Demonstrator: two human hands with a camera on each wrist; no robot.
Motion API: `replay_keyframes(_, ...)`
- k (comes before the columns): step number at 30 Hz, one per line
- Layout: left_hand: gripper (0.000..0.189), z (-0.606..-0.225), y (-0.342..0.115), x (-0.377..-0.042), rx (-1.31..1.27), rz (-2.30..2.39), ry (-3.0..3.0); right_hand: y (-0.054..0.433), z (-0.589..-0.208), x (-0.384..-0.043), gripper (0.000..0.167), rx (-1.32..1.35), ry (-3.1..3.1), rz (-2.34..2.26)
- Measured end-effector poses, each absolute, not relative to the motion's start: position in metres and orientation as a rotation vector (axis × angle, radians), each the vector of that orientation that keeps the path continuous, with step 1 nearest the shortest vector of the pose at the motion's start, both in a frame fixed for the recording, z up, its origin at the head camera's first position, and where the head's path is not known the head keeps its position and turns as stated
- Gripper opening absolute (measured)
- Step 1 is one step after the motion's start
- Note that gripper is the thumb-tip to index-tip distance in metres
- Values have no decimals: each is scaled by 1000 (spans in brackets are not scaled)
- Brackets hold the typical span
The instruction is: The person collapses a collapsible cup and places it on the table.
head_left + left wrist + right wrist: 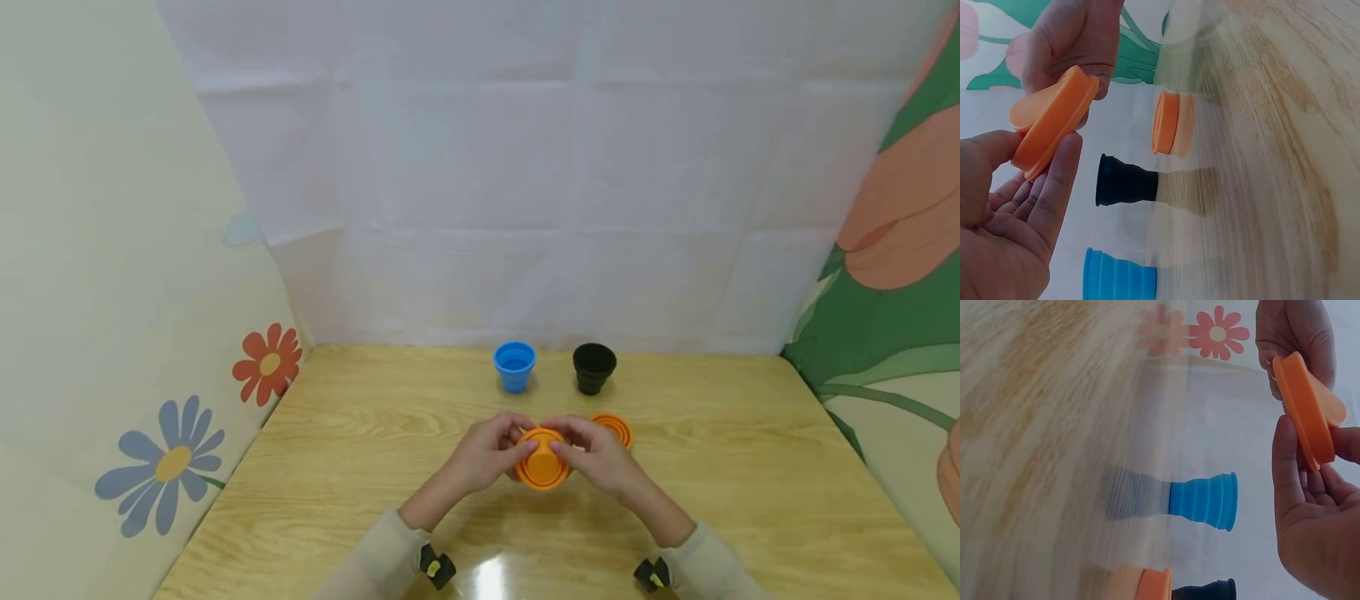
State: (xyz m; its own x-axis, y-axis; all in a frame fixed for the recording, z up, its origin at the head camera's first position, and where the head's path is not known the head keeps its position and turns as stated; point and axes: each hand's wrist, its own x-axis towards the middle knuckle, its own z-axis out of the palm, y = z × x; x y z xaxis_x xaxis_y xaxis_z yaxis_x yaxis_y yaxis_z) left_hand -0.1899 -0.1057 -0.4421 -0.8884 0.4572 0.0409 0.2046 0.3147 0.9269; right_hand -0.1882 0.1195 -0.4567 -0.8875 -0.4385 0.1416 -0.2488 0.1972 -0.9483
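Between both hands, raised over the table, is an orange collapsible cup (543,473), mostly flattened into a thick disc. My left hand (482,454) grips its left side and my right hand (602,460) its right side. Both thumbs lie on the face turned toward the head camera, where a rounded middle part bulges out, as the left wrist view also shows on the cup (1057,128). The other fingers are behind the disc, partly hidden. Just beyond the right hand, a second orange collapsible cup (619,428) lies flattened on the table, partly covered by that hand.
Upright toward the back of the wood-grain table (360,442) stand a blue collapsible cup (515,368) and, to its right, a black one (594,371), both expanded. A white sheet (480,208) hangs behind, with flowered cloths at either side.
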Motion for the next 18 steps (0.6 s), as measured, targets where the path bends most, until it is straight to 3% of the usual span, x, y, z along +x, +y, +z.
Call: replay_keyframes(18, 23, -446, -103, -199, 642, 1544, 2416, 118, -461, -195, 31, -552, 2335, -1713)
